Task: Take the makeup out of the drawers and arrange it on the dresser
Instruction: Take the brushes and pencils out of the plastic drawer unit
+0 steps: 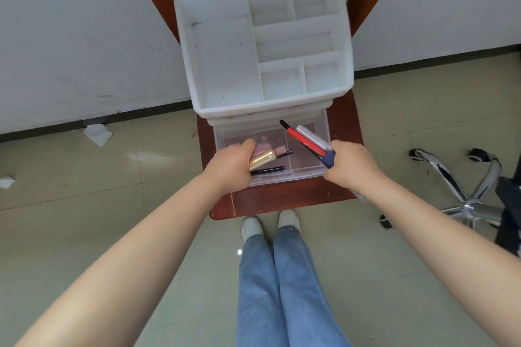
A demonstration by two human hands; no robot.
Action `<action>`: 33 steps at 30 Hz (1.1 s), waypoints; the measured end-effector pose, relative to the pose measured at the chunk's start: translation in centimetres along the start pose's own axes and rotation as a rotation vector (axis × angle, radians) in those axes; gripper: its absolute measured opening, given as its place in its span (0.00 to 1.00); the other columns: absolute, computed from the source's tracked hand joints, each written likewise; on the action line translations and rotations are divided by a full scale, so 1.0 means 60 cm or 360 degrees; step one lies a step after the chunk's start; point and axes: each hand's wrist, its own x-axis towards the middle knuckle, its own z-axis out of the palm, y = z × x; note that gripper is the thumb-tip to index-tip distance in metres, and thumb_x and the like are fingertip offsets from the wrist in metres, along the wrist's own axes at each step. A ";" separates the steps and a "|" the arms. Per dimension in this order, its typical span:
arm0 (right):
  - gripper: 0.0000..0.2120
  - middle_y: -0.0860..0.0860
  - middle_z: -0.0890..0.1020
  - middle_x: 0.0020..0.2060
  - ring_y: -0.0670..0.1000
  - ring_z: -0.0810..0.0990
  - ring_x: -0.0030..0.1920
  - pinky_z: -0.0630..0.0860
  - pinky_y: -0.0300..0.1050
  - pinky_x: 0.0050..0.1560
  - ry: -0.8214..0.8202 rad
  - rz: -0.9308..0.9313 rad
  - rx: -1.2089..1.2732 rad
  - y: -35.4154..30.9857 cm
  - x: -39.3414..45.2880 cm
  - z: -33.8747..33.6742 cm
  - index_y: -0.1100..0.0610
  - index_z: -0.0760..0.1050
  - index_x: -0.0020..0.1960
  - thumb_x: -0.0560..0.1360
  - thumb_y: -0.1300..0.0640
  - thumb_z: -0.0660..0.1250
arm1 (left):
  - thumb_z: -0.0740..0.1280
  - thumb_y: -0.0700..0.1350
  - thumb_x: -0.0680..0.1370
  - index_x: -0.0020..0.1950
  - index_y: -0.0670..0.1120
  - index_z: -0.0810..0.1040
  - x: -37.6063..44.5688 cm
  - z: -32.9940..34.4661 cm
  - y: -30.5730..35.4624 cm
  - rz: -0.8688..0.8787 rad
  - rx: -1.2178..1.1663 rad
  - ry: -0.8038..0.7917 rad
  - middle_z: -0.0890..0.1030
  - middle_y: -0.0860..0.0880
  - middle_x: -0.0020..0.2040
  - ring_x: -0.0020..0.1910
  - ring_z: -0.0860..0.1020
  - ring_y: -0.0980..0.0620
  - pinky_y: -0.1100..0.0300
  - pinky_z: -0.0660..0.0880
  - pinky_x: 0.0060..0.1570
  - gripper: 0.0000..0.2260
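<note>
Two bare forearms reach in from the lower corners of the frame toward the middle, above blue jeans and white shoes standing on the pale tiled floor. At centre left, the left hand has its fingers curled round a gold tube with a pink item just above it. At centre right, the right hand is clamped on a bundle of slim makeup sticks: a red one with a black tip, a silver one beside it, and a dark blue end nearest the fingers, all slanting up toward the upper left.

Both hands are over a clear plastic drawer pulled out of a white plastic organizer, which fills the upper middle of the frame. Its top tray is split into one large compartment on the left and smaller ones on the right. Inside the drawer lie a pink bottle and two thin black pencils, just right of the left hand.

The organizer stands on the seat of a reddish-brown wooden chair, whose back slats rise against the white wall at the top. A chrome office-chair base shows at the right edge, and crumpled white paper lies on the floor at the left.
</note>
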 end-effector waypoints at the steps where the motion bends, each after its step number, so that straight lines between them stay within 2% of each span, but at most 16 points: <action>1: 0.07 0.60 0.79 0.48 0.60 0.76 0.48 0.67 0.43 0.39 -0.0017 0.0048 0.0091 0.012 -0.005 0.009 0.58 0.66 0.41 0.70 0.61 0.65 | 0.62 0.35 0.73 0.57 0.40 0.67 0.012 0.002 0.008 0.0000 0.0051 -0.0021 0.76 0.38 0.51 0.50 0.75 0.39 0.56 0.66 0.40 0.14; 4: 0.08 0.57 0.77 0.45 0.57 0.74 0.44 0.70 0.44 0.39 -0.0045 0.0137 0.0434 0.033 -0.018 0.038 0.59 0.70 0.45 0.68 0.63 0.67 | 0.60 0.33 0.73 0.64 0.40 0.66 0.040 0.019 0.018 -0.0055 0.0139 -0.0146 0.76 0.38 0.54 0.52 0.75 0.38 0.54 0.68 0.41 0.19; 7: 0.09 0.51 0.73 0.38 0.54 0.70 0.40 0.63 0.38 0.29 0.0009 0.0181 0.0634 0.039 -0.023 0.062 0.58 0.66 0.41 0.68 0.63 0.67 | 0.60 0.33 0.73 0.67 0.41 0.65 0.054 0.039 0.011 -0.0113 0.0147 -0.0229 0.76 0.38 0.56 0.53 0.75 0.38 0.54 0.70 0.43 0.22; 10: 0.13 0.48 0.68 0.30 0.54 0.69 0.38 0.60 0.37 0.29 0.0050 0.0309 0.0821 0.042 -0.024 0.079 0.57 0.62 0.34 0.67 0.63 0.67 | 0.61 0.34 0.72 0.65 0.42 0.66 0.063 0.047 0.008 -0.0042 0.0193 -0.0252 0.77 0.38 0.56 0.54 0.75 0.37 0.51 0.73 0.47 0.21; 14: 0.14 0.50 0.71 0.31 0.49 0.72 0.29 0.69 0.34 0.26 -0.0024 0.0444 0.1416 0.031 -0.025 0.091 0.55 0.64 0.34 0.68 0.67 0.67 | 0.63 0.37 0.72 0.64 0.44 0.67 0.074 0.049 0.004 0.0023 0.0330 -0.0202 0.79 0.41 0.55 0.54 0.76 0.38 0.52 0.73 0.47 0.20; 15: 0.15 0.50 0.72 0.31 0.48 0.73 0.28 0.72 0.34 0.29 -0.0006 0.0467 0.1583 0.027 -0.024 0.091 0.55 0.64 0.34 0.68 0.69 0.67 | 0.63 0.38 0.72 0.64 0.44 0.67 0.075 0.050 0.005 0.0035 0.0371 -0.0182 0.79 0.41 0.54 0.53 0.77 0.38 0.52 0.73 0.47 0.20; 17: 0.15 0.51 0.72 0.31 0.48 0.75 0.29 0.76 0.43 0.36 0.0028 0.0461 0.1715 0.020 -0.017 0.092 0.54 0.64 0.35 0.68 0.69 0.68 | 0.63 0.40 0.73 0.65 0.45 0.66 0.076 0.053 0.007 0.0050 0.0450 -0.0141 0.79 0.41 0.54 0.53 0.77 0.38 0.52 0.73 0.46 0.20; 21: 0.14 0.51 0.73 0.33 0.48 0.75 0.31 0.77 0.44 0.38 0.0007 0.0420 0.1688 0.011 -0.012 0.093 0.53 0.66 0.36 0.68 0.67 0.68 | 0.64 0.42 0.74 0.66 0.44 0.64 0.082 0.052 0.010 0.0083 0.0536 -0.0113 0.79 0.41 0.54 0.53 0.77 0.39 0.53 0.73 0.45 0.21; 26: 0.08 0.50 0.75 0.34 0.47 0.75 0.30 0.74 0.34 0.30 -0.0020 0.0305 0.1624 0.014 -0.010 0.096 0.58 0.70 0.41 0.69 0.67 0.68 | 0.67 0.44 0.73 0.66 0.44 0.65 0.081 0.037 0.010 0.0056 0.0361 -0.0132 0.79 0.41 0.55 0.54 0.77 0.38 0.52 0.73 0.48 0.23; 28: 0.07 0.50 0.75 0.33 0.47 0.73 0.31 0.70 0.31 0.28 -0.0060 0.0152 0.1373 0.017 -0.014 0.102 0.60 0.71 0.41 0.68 0.67 0.68 | 0.68 0.44 0.72 0.63 0.43 0.66 0.071 0.026 0.012 0.0050 0.0241 -0.0049 0.79 0.40 0.54 0.52 0.77 0.38 0.54 0.73 0.46 0.22; 31: 0.08 0.53 0.74 0.37 0.53 0.71 0.37 0.65 0.42 0.34 -0.0152 -0.0131 0.0852 0.016 -0.023 0.114 0.64 0.72 0.43 0.66 0.65 0.68 | 0.68 0.45 0.72 0.57 0.40 0.67 0.039 0.000 0.009 0.0012 0.0189 0.0119 0.79 0.39 0.50 0.48 0.78 0.38 0.55 0.69 0.41 0.18; 33: 0.07 0.53 0.72 0.38 0.53 0.70 0.40 0.61 0.42 0.37 -0.0144 -0.0287 0.0605 0.009 -0.022 0.118 0.61 0.71 0.41 0.66 0.64 0.68 | 0.67 0.44 0.72 0.56 0.40 0.67 0.005 -0.020 0.004 -0.0028 0.0212 0.0177 0.78 0.39 0.51 0.48 0.77 0.37 0.54 0.68 0.40 0.17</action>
